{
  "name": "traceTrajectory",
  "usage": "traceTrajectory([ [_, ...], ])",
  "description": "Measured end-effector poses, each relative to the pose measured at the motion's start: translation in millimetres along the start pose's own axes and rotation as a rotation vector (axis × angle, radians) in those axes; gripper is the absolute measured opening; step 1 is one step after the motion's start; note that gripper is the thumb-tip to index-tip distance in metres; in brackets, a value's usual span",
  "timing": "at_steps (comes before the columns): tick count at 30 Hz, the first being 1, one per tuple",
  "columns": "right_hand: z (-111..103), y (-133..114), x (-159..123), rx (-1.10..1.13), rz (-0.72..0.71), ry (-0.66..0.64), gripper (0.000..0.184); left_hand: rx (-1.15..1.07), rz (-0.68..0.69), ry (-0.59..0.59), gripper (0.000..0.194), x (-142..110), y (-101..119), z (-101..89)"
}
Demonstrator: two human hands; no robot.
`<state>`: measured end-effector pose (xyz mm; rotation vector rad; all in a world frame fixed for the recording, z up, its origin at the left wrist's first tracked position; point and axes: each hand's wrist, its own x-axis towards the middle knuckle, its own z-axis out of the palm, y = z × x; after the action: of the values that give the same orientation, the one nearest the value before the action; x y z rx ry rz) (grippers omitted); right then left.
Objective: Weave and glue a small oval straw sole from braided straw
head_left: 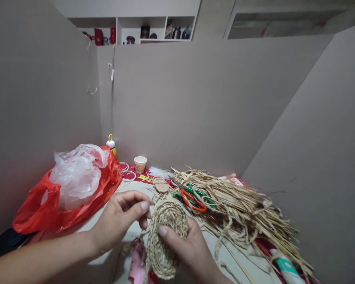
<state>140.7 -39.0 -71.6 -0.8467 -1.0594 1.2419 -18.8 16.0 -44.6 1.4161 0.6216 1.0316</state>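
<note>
The coiled oval of braided straw [167,240] is in the lower middle of the view, raised above the pale table [99,265]. The right hand [192,242] grasps it from its right side, with the thumb pressed flat on the front of the coils. The left hand [127,213] is just beside its upper left edge, with fingers curled and the thumb near the forefinger; I cannot tell if a thin strand is between them. Behind the lower left edge of the coil, a pink item [137,260] is partly seen.

Beyond the coil there is a small woven piece [160,184]. To the right of this piece, the orange-handled scissors [195,203] lie near green handles [208,198], against a large spread bundle of dry straw [242,197]. At the lower right is a green and white roll or tube [286,266].

Farther back stand a paper cup [140,165] and a bottle with a yellow loop [111,144], with white rings [129,175] near the cup. On the left, a red plastic bag [38,209] surrounds a translucent bag [75,177]. High on the grey wall [180,98] is a white shelf [142,21] with small objects.
</note>
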Motion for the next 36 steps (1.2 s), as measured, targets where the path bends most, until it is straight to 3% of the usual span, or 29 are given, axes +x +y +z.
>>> traceTrajectory([
  [3,-1.6,-0.3,1.1,-0.044,0.003,0.036,0.028,0.045,0.060,0.043,0.021,1.6,3.7,-2.0],
  [9,-1.8,-1.3,0.8,-0.230,-0.002,0.051,0.022,0.015,-0.007,-0.020,0.025,1.8,2.0,4.3],
  [15,-10.8,-3.4,5.9,-0.200,-0.023,-0.169,0.026,0.022,-0.041,0.013,0.020,2.3,3.0,1.2],
  [18,-15.4,-3.6,11.0,-0.121,-0.061,-0.205,0.030,-0.010,0.002,0.062,0.019,5.9,5.5,-4.8],
  [25,-17.2,1.6,12.3,-0.172,0.053,-0.126,0.031,-0.026,0.053,0.070,0.018,13.0,5.0,-9.3],
  [30,-18.8,5.8,12.6,-0.114,-0.007,-0.017,0.029,0.053,0.054,0.122,0.021,12.5,0.6,-7.5],
  [36,-18.1,8.9,13.2,0.053,-0.075,0.072,0.018,0.037,0.000,0.090,0.025,4.7,-5.8,0.1],
])
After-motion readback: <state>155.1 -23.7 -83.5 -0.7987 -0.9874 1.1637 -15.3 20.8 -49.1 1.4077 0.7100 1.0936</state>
